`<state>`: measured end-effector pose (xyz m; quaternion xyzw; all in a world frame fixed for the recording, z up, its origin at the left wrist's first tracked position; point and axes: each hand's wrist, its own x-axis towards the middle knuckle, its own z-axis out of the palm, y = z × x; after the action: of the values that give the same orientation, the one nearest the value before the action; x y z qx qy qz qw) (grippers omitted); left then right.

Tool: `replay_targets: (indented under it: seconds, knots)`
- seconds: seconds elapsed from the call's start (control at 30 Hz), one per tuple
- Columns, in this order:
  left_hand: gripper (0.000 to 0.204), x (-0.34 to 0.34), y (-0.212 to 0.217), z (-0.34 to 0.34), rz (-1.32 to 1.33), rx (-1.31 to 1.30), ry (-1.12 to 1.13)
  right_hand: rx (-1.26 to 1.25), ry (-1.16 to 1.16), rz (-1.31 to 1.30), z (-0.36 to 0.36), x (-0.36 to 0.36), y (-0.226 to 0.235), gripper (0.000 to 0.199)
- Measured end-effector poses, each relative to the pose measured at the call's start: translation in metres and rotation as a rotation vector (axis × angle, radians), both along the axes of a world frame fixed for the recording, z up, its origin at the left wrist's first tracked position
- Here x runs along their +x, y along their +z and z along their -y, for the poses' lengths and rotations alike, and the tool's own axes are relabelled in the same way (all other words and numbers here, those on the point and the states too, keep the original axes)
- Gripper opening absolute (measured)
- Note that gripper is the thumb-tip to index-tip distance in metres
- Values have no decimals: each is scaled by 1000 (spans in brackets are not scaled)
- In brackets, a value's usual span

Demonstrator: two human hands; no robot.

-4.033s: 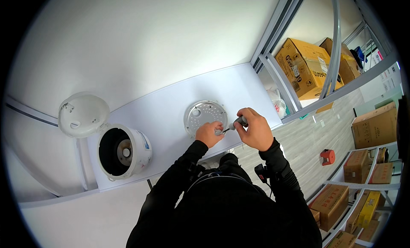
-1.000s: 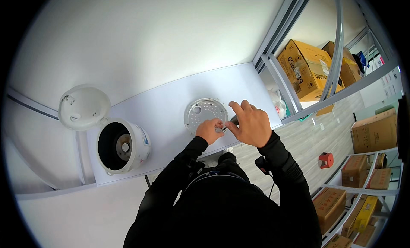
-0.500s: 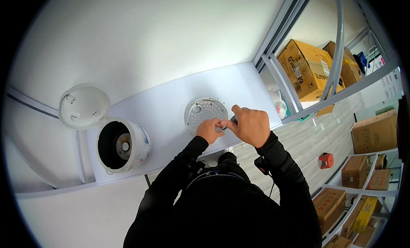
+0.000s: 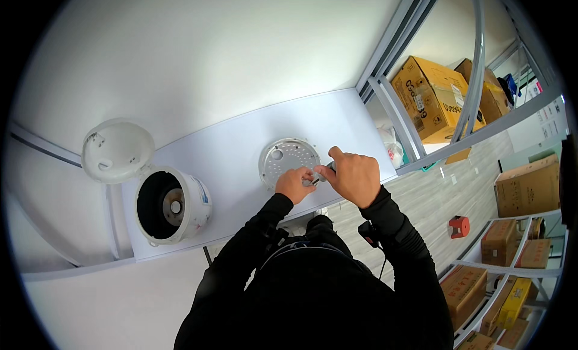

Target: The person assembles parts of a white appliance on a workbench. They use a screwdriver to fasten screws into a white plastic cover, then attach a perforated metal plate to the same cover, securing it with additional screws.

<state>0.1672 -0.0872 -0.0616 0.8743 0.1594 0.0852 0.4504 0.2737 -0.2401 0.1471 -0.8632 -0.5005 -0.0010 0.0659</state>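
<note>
A round, light grey perforated plate with one larger hole lies on the white table. At its near edge my left hand is closed, thumb and fingers bunched together; what they pinch is too small to make out. My right hand is wrapped around the grey handle of a screwdriver, whose thin dark shaft slants down toward the left fingertips. The handle is mostly hidden by the hand. To the left lies a white rice cooker on its side, its lid swung open and its dark inside showing.
The white table runs along a pale wall, with grey metal framing at its right end. Beyond it stand large cardboard boxes. On the floor at right is a red stool, near shelves of boxed goods.
The screwdriver has tilted a little, and its shaft now shows between my hands. My right thumb and left fingers have shifted slightly. The plate and cooker stay about where they were.
</note>
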Motion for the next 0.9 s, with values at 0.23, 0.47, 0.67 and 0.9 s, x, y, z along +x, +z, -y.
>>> replay_targets:
  seconds: [0.23, 0.47, 0.67, 0.9]
  knots:
    - [41, 2, 5, 3, -4, 12, 20, 348, 210, 59, 7, 3, -1, 42]
    - [40, 1, 2, 2, -9, 20, 17, 17, -15, -33, 2, 3, -5, 45]
    - [40, 2, 2, 3, -23, 29, 27, 332, 126, -4, 5, -4, 2, 41]
    - [42, 1, 7, 2, -13, 16, 16, 269, 27, -16, 5, 5, -13, 40]
